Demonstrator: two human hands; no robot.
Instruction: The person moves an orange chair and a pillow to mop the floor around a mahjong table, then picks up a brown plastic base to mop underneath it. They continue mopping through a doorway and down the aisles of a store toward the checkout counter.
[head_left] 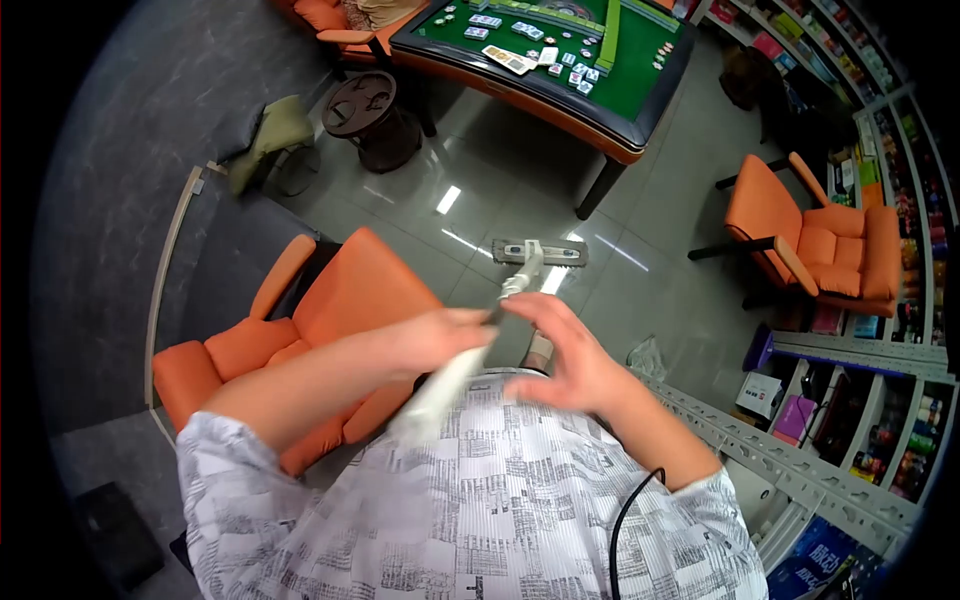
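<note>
A flat mop rests its grey, fringed head on the tiled floor in front of me. Its pale handle slants back toward my body, blurred at the near end. My left hand is closed around the handle, partly hiding a dark section of it. On the other side, my right hand is open, thumb and fingers spread, with the fingertips right beside the shaft and overlapping it in this view.
An orange armchair stands close on my left, another orange armchair at the right. Ahead is a green-topped table with mahjong tiles. A dark round stool stands beside it. Stocked shelves line the right; a plastic bag lies nearby.
</note>
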